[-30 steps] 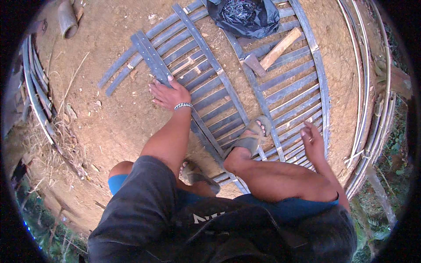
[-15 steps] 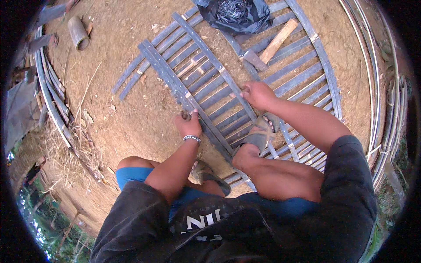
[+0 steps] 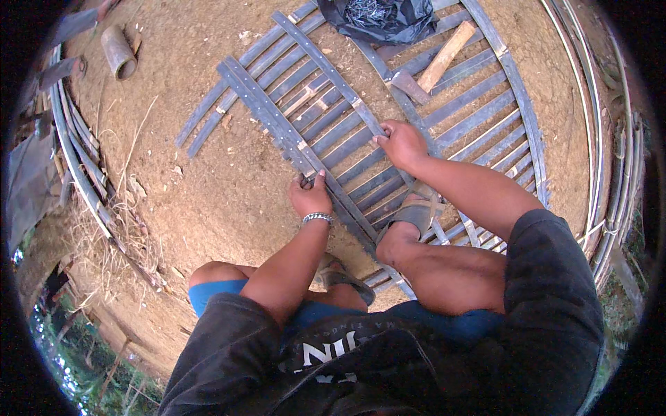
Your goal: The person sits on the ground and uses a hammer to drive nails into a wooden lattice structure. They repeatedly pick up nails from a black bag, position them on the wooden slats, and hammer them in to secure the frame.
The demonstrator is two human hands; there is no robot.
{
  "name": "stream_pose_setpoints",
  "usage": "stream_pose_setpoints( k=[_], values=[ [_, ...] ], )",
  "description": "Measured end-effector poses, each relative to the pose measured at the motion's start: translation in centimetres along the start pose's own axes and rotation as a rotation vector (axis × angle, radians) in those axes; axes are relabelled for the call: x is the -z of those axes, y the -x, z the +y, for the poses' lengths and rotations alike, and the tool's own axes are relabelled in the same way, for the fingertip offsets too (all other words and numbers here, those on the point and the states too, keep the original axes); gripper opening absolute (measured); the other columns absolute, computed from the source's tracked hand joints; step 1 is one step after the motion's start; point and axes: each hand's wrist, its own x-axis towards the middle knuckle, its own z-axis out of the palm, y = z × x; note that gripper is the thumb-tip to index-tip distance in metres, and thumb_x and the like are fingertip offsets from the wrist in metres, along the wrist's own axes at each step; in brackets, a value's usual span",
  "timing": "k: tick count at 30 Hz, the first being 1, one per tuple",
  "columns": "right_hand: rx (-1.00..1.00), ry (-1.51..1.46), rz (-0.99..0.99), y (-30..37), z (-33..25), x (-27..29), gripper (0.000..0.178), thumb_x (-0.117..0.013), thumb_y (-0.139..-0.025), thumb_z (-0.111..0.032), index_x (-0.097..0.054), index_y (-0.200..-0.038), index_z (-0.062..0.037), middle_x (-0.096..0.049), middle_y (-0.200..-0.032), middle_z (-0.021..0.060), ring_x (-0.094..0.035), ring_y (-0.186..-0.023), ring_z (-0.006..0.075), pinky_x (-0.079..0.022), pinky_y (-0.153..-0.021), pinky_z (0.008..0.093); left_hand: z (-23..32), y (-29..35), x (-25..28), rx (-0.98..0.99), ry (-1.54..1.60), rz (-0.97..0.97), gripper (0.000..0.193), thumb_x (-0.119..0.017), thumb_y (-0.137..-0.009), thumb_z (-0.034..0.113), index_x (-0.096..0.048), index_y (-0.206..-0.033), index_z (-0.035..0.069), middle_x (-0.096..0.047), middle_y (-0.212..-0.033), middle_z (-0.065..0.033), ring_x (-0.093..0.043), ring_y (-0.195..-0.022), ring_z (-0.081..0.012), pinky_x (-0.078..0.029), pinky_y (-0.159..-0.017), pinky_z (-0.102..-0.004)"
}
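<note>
A slatted panel of dark, split-bamboo-like strips (image 3: 466,102) lies on the ground before me. My left hand (image 3: 310,197), a chain bracelet at its wrist, has curled fingers and thumb on the edge of the doubled, nail-dotted outer strips (image 3: 260,104). My right hand (image 3: 405,144) pinches a long cross strip (image 3: 333,72) running parallel to them; its fingertips are partly hidden. A hatchet-like tool with a pale wooden handle (image 3: 447,57) and metal head (image 3: 411,87) rests on the slats beyond that hand. My sandalled right foot (image 3: 411,216) presses on the panel.
Beyond the panel's slats sits a black plastic bag (image 3: 416,26) holding many nails (image 3: 378,10). A hollow bamboo piece (image 3: 119,53) lies far left. Long poles bend along the left (image 3: 83,170) and right (image 3: 621,187). Another person's limbs (image 3: 69,68) show at the upper left.
My left hand has shifted right and onto the outer strips' edge. The right hand has moved slightly up and closed more firmly on the cross strip. The view has shifted a little.
</note>
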Motion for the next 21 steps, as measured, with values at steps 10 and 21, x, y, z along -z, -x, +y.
stream_pose_setpoints(
  k=[10,21],
  values=[
    [0.013,0.032,0.038,0.0,0.0,-0.2,0.035,-0.077,-0.086,-0.032,-0.073,-0.110,-0.0082,-0.074,-0.095,0.0169,-0.070,-0.090,0.0375,-0.053,-0.079,0.0466,0.8,0.4,0.9,-0.022,0.032,-0.038,0.061,-0.087,-0.081,0.030,-0.066,-0.123,-0.008,-0.074,-0.111,-0.0194,-0.073,-0.097,-0.0275,-0.056,-0.089,-0.0380],
    [0.033,0.005,0.016,-0.1,0.3,-0.3,0.030,-0.075,-0.089,-0.034,-0.072,-0.105,-0.0083,-0.073,-0.098,0.0191,-0.069,-0.097,0.0415,-0.054,-0.084,0.0521,1.5,0.7,1.5,-0.062,-0.080,-0.035,0.062,-0.088,-0.079,0.031,-0.066,-0.122,-0.008,-0.074,-0.113,-0.0208,-0.072,-0.100,-0.0287,-0.056,-0.090,-0.0388]
  ],
)
